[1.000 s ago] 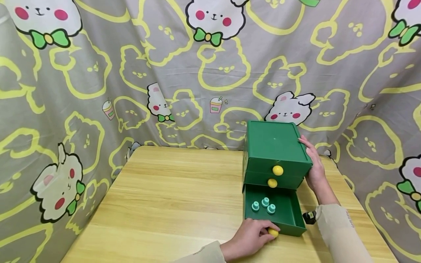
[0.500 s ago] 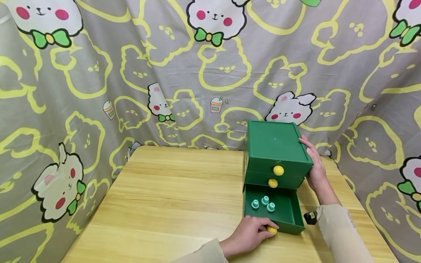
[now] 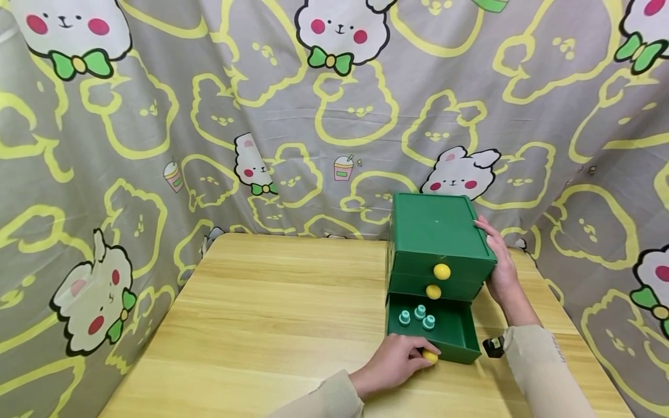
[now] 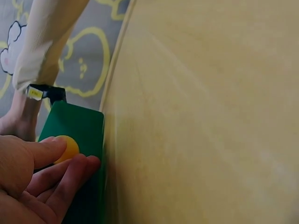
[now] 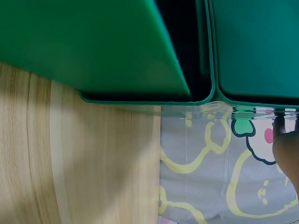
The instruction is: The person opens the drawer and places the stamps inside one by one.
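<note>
A green cabinet (image 3: 436,226) with stacked drawers stands at the right of the table, its bottom drawer (image 3: 460,334) pulled out. My left hand (image 3: 392,363) pinches that drawer's round yellow knob (image 3: 431,356); in the left wrist view, thumb and fingers close about the knob (image 4: 68,148) against the green front. Inside the drawer, towards its left side, sit three small mint-green stepped pieces (image 3: 420,312). My right hand (image 3: 502,267) rests against the cabinet's right side, fingertips at the top edge. In the right wrist view the drawer's side (image 5: 93,51) juts from its housing.
Two more yellow knobs mark the closed upper drawers (image 3: 442,271). The wooden table (image 3: 272,313) stretches left of the cabinet. A patterned grey curtain (image 3: 292,116) hangs behind and at both sides. A black wrist device (image 3: 493,346) sits at the right sleeve, near the drawer's corner.
The bottom drawer has slid a little further into the cabinet, carrying the mint-green pieces with it. My left hand has moved along with the knob. The right hand has stayed in place.
</note>
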Demonstrator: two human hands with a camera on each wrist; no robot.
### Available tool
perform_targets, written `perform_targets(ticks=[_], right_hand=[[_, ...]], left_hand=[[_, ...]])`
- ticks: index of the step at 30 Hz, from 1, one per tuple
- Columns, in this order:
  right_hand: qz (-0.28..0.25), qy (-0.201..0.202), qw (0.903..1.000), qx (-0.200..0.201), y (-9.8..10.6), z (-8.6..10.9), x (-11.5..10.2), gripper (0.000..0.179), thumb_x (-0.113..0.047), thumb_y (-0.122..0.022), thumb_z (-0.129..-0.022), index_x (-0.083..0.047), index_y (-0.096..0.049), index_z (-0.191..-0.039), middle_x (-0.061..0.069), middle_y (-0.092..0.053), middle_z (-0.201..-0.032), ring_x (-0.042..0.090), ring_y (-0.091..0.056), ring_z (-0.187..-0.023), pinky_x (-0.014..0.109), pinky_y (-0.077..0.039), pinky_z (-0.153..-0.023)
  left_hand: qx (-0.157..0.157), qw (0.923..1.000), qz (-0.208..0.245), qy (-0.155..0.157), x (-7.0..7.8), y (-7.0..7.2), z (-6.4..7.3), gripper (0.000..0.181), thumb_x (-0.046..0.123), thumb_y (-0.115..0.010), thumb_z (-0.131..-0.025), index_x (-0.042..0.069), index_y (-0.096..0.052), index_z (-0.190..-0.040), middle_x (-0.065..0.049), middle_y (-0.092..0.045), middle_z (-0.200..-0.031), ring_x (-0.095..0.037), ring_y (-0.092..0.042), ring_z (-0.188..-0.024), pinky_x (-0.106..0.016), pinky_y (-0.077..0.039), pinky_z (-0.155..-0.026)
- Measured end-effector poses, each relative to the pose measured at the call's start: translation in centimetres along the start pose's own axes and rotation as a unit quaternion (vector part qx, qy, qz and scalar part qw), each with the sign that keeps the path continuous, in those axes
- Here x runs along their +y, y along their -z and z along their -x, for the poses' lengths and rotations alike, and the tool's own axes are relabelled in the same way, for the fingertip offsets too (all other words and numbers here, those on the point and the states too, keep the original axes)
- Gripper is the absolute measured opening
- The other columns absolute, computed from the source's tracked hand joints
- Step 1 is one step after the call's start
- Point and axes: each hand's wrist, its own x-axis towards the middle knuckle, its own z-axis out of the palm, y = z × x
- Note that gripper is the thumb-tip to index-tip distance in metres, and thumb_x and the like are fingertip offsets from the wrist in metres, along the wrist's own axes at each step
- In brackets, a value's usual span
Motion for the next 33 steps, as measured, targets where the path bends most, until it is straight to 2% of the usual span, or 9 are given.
perform_targets(ticks=[7, 23, 33], right_hand=[[0.003, 0.000, 1.0000, 0.000, 0.0, 0.2, -0.1, 0.050, -0.032, -0.032, -0.114, -0.014, -0.039, -0.160, -0.006, -0.010, -0.175, 0.015, -0.003, -0.160, 0.025, -0.017, -0.124], [-0.003, 0.002, 1.0000, 0.003, -0.2, 0.1, 0.0, 0.050, -0.031, -0.032, -0.114, -0.014, -0.040, -0.159, -0.008, -0.011, -0.175, 0.015, -0.003, -0.160, 0.024, -0.021, -0.121], [-0.010, 0.010, 0.9999, 0.000, -0.4, -0.1, 0.1, 0.050, -0.030, -0.033, -0.113, -0.012, -0.040, -0.159, -0.004, -0.010, -0.175, 0.015, -0.004, -0.160, 0.023, -0.022, -0.120]], left_hand=[[-0.003, 0.9998, -0.021, -0.007, -0.3, 0.2, -0.6, 0.020, 0.021, -0.072, -0.098, 0.024, -0.077, -0.117, 0.015, -0.076, -0.109, 0.018, -0.059, -0.080, -0.004, -0.047, -0.072], [0.001, 1.0000, -0.009, -0.003, -1.4, 0.8, -2.4, 0.021, 0.021, -0.071, -0.099, 0.024, -0.077, -0.119, 0.011, -0.076, -0.113, 0.015, -0.063, -0.083, -0.005, -0.049, -0.075], [0.004, 0.9999, -0.012, 0.006, -2.1, 1.2, -3.7, 0.021, 0.021, -0.072, -0.098, 0.025, -0.077, -0.119, 0.010, -0.077, -0.102, 0.015, -0.061, -0.074, -0.007, -0.049, -0.068]])
